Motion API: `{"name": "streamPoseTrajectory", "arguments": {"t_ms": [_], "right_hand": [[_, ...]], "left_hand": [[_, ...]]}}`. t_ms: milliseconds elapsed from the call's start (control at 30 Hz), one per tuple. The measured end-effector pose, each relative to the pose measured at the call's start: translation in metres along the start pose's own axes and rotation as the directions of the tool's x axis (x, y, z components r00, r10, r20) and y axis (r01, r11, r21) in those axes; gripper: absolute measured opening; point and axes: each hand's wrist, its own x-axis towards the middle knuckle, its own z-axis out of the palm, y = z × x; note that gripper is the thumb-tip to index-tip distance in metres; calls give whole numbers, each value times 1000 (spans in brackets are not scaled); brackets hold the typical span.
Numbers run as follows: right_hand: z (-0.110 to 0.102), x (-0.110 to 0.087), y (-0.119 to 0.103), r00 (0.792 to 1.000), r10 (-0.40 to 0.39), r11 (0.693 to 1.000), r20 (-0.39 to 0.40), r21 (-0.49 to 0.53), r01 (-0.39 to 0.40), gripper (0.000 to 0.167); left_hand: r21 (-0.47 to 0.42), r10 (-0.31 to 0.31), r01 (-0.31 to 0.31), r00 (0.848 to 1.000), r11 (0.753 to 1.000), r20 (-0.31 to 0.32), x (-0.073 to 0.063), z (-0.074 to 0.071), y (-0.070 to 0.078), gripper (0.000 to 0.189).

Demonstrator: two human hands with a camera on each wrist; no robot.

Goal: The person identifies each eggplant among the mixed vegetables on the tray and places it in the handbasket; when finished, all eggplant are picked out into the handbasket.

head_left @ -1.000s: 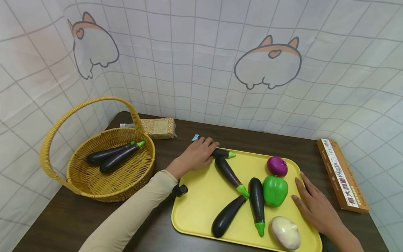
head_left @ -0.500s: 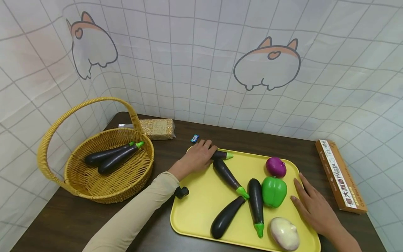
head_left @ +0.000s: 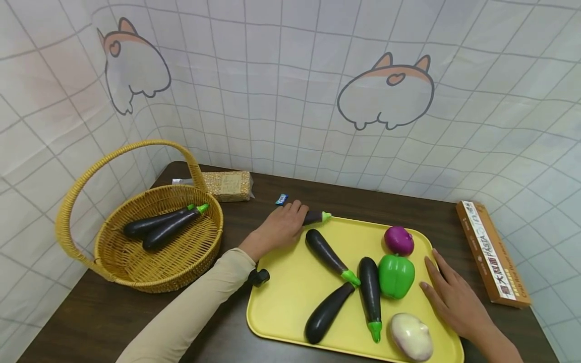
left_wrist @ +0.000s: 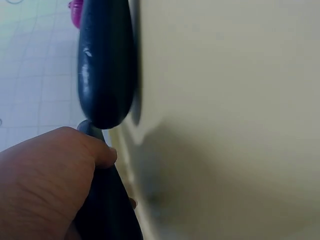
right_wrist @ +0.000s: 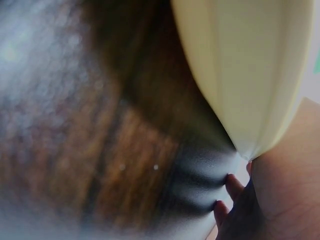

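My left hand grips a dark eggplant at the far left corner of the yellow tray; its green stem end sticks out to the right. In the left wrist view the thumb lies across this eggplant, just below the blunt end of another eggplant. My right hand rests on the tray's right edge, fingers extended. Between the hands lie three more eggplants, a green bell pepper, a purple onion and a pale, purple-tinged round vegetable.
A wicker basket with a tall handle stands at the left, holding two eggplants. Behind it lies a bag of corn kernels. A small blue packet sits beyond the left hand. A pasta box lies right of the tray.
My left hand has shifted slightly left and away with the eggplant, widening the gap to the eggplant beside it. The right hand stays in place.
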Motion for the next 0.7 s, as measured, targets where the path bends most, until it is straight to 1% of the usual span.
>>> {"name": "streamPoseTrajectory", "arguments": {"t_ms": [100,200,300,433,533,567,633,700], "right_hand": [[1,1,-1,1000,0,1000,5,-1,0,67],[3,2,-2,1000,-1,1000,11,4,1,67],[2,2,-2,1000,-1,1000,18,7,1,67],[0,2,-2,1000,-2,1000,15,6,2,67],[0,0,-1,1000,2,1000,23,14,-2,67],[0,0,0,1000,3,1000,25,15,-3,67],[0,-1,0,1000,5,1000,27,19,-5,68],[0,0,-1,1000,3,1000,28,15,-4,68]], "left_hand": [[9,-5,5,1000,1000,-26,-6,-6,-1,40],[18,-14,15,998,1000,-58,-16,-16,-1,41],[25,-22,25,994,999,-109,-29,-31,-2,43],[64,-36,47,984,997,-174,-47,-53,-7,43],[84,-54,70,982,994,-182,-60,-68,-13,43],[80,-63,78,983,994,-174,-65,-72,-16,43],[54,-89,98,984,994,-154,-75,-80,-23,42],[6,-123,125,983,992,-137,-87,-88,-31,40]]}}
